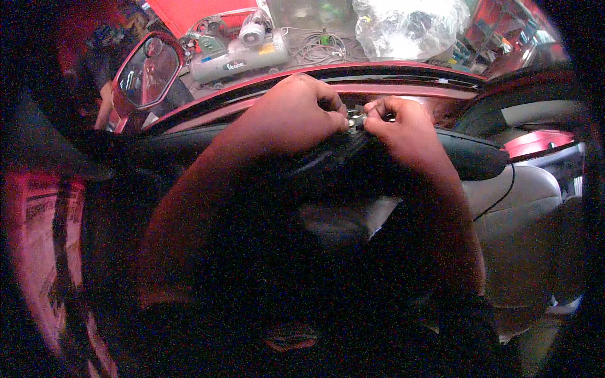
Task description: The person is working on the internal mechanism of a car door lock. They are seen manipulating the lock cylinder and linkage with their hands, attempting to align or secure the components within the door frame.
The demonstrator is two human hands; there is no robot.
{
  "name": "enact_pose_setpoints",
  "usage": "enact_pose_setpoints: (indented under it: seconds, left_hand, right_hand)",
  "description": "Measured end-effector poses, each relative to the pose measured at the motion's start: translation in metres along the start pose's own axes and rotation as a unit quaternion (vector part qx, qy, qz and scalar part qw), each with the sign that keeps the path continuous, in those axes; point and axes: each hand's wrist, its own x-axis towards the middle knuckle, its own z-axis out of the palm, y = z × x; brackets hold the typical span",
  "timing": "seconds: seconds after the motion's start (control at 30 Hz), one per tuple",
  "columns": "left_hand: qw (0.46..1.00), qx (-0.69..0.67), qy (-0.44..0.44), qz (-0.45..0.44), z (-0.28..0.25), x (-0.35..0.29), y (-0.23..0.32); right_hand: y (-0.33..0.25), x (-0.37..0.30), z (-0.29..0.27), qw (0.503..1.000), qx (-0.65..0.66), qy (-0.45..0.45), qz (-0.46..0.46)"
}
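Both my hands meet over the upper edge of a red car door [454, 94]. Between their fingertips is a small shiny metal part [353, 121], whose exact kind I cannot make out. My left hand [296, 113] is closed in a pinch at its left side. From the right, my right hand [400, 123] pinches the same part with thumb and forefinger. A dark door panel [472, 154] runs beneath the hands, and the area under my wrists is lost in shadow.
Left of the door stands a red-framed side mirror [150, 70]. Beyond the door are a grey air compressor [239, 60], a coiled hose [321, 47] and a bundle in clear plastic [413, 28]. A light car seat [520, 195] and a thin black cable [512, 183] are at right.
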Motion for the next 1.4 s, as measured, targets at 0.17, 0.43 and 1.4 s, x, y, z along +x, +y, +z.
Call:
enact_pose_setpoints:
  seconds: [0.17, 0.43, 1.4]
  left_hand:
    - [0.992, 0.049, 0.114, -0.006, 0.006, -0.013, 0.004]
    - [0.99, 0.03, 0.141, 0.004, 0.006, -0.015, 0.007]
    - [0.94, 0.332, -0.029, 0.069, 0.01, 0.028, 0.008]
  right_hand:
    - [-0.008, -0.002, -0.004, 0.999, -0.028, -0.023, 0.009]
    - [-0.015, 0.003, -0.011, 0.995, -0.037, -0.092, 0.001]
    - [0.019, 0.035, -0.018, 0.946, 0.054, -0.224, -0.229]
